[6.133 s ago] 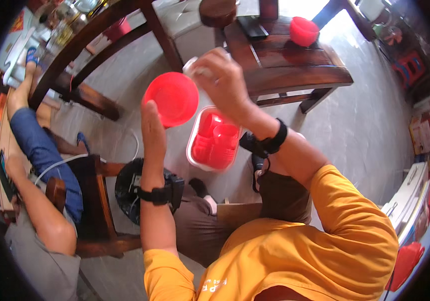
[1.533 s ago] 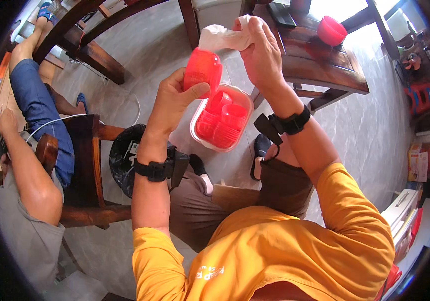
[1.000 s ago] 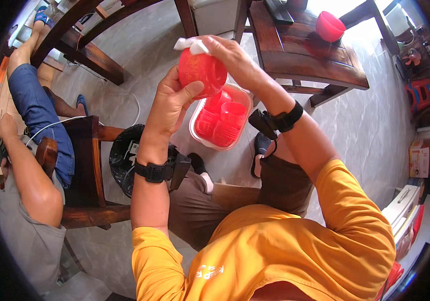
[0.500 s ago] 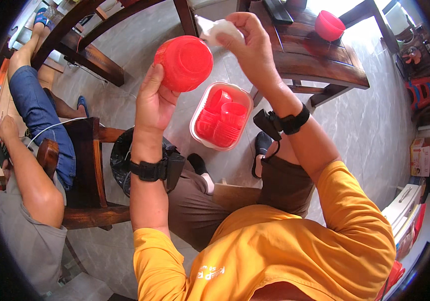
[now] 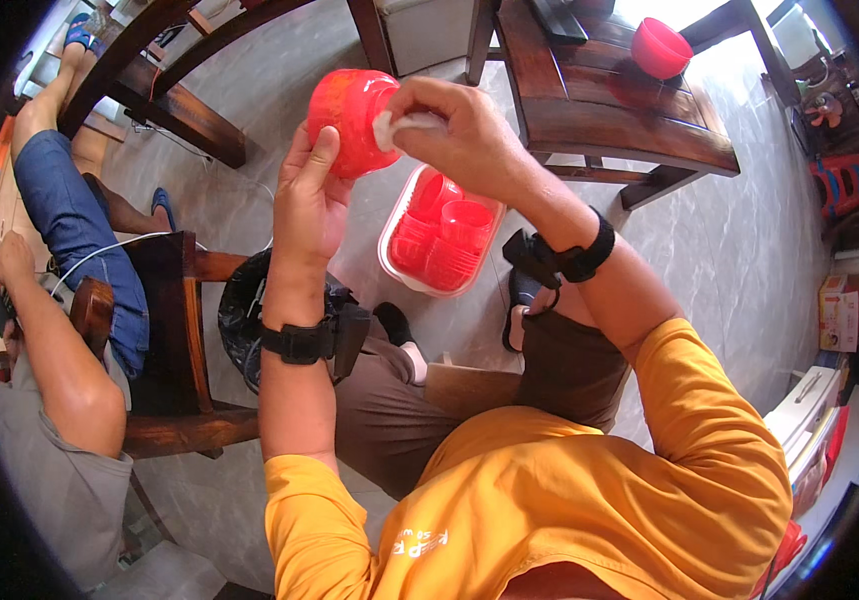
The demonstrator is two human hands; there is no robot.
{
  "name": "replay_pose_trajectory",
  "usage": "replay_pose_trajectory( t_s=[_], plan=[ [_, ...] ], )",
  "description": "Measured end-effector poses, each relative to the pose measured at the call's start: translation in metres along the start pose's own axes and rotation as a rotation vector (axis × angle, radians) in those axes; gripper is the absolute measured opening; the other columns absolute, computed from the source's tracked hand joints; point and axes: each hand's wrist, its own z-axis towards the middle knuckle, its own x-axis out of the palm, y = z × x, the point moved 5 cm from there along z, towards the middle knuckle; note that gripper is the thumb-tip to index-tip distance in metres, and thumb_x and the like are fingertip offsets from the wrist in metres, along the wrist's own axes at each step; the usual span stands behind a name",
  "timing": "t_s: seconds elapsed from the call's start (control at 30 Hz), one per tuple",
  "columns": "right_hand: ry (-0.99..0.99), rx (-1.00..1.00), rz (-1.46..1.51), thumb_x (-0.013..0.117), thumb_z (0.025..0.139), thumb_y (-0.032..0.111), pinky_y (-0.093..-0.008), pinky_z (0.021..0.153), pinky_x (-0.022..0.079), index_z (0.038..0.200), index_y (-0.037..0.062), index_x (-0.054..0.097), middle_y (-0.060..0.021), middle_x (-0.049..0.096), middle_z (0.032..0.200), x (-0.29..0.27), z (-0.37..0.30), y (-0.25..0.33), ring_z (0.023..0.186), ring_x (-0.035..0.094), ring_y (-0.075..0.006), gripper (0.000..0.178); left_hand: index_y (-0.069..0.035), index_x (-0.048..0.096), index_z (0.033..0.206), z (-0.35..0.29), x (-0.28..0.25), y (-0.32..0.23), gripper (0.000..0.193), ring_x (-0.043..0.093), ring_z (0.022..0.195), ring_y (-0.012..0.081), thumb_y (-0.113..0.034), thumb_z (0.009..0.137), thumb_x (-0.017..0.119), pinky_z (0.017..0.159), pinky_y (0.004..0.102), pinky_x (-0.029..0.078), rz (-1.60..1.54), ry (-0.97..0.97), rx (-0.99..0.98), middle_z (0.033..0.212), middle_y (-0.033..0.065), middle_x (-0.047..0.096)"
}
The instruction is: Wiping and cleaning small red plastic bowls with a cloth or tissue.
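A red plastic bowl (image 5: 344, 115) is tilted on its side, its base turned to the right. My left hand (image 5: 311, 195) grips it from below, thumb on the near side. In my right hand (image 5: 454, 130) is a crumpled white tissue (image 5: 385, 131), pinched and pressed against the bowl's base. Some fingertips of my right hand are hidden behind the tissue. Below the bowl on the floor stands a white basin (image 5: 391, 262) with several red cups (image 5: 467, 225) packed inside.
A dark wooden chair (image 5: 619, 120) at the upper right bears another red bowl (image 5: 661, 48). A black-lined bin (image 5: 239, 320) stands left of my legs. At the left a person in a grey shirt (image 5: 59, 470) sits on a wooden chair (image 5: 174, 330).
My right hand has come down and left, bringing the tissue onto the bowl's base. The bowl has turned so its base faces right.
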Motion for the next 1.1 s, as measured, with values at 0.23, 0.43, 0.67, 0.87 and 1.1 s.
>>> replay_pose_trajectory(
  t_s=[0.23, 0.43, 0.67, 0.87, 1.1],
  plan=[
    [-0.051, -0.460, -0.504, 0.064, 0.077, -0.002, -0.0337, 0.072, 0.053, 0.089, 0.0051, 0.062, -0.0117, 0.064, 0.090, -0.012, 0.003, 0.010, 0.079, 0.066, -0.0295, 0.014, -0.005, 0.053, 0.127, 0.001, 0.001, 0.001, 0.035, 0.061, 0.111, 0.0194, -0.023, 0.097, 0.056, 0.098, 0.0341, 0.048, -0.012, -0.034, -0.085, 0.121, 0.0093, 0.062],
    [-0.069, -0.529, -0.445, 0.065, 0.076, -0.002, -0.0347, 0.070, 0.053, 0.088, 0.0049, 0.063, -0.0099, 0.064, 0.090, -0.009, 0.000, 0.011, 0.079, 0.066, -0.0283, 0.014, -0.005, 0.055, 0.125, 0.001, 0.004, -0.002, 0.034, 0.061, 0.110, 0.0180, -0.023, 0.096, 0.058, 0.098, 0.0341, 0.048, -0.032, -0.001, -0.076, 0.120, 0.0082, 0.062],
    [-0.119, -0.208, -0.315, 0.063, 0.080, 0.004, -0.0280, 0.076, 0.049, 0.092, 0.0025, 0.059, -0.0084, 0.062, 0.089, -0.029, 0.009, -0.004, 0.082, 0.062, -0.0170, 0.013, -0.005, 0.057, 0.125, 0.004, -0.027, -0.050, 0.037, 0.061, 0.107, 0.0176, -0.016, 0.091, 0.065, 0.097, 0.0353, 0.048, 0.210, -0.048, 0.116, 0.121, 0.0069, 0.063],
    [-0.230, -0.211, -0.018, 0.061, 0.076, 0.005, -0.0369, 0.079, 0.050, 0.095, 0.0030, 0.059, -0.0147, 0.061, 0.090, -0.017, 0.004, -0.002, 0.086, 0.061, -0.0344, 0.019, -0.001, 0.057, 0.120, -0.021, -0.012, -0.051, 0.036, 0.060, 0.099, 0.0101, -0.004, 0.086, 0.069, 0.092, 0.0260, 0.045, 0.701, 0.009, 0.093, 0.110, 0.0033, 0.065],
    [-0.016, -0.636, -0.375, 0.065, 0.077, 0.011, -0.0408, 0.087, 0.046, 0.106, 0.0113, 0.063, -0.0112, 0.058, 0.107, 0.033, -0.032, 0.053, 0.104, 0.056, -0.0344, 0.030, -0.002, 0.054, 0.124, -0.052, 0.022, -0.021, 0.038, 0.058, 0.103, 0.0110, 0.002, 0.088, 0.064, 0.092, 0.0254, 0.046, 0.458, 0.066, 0.049, 0.116, 0.0036, 0.060]
  ],
)
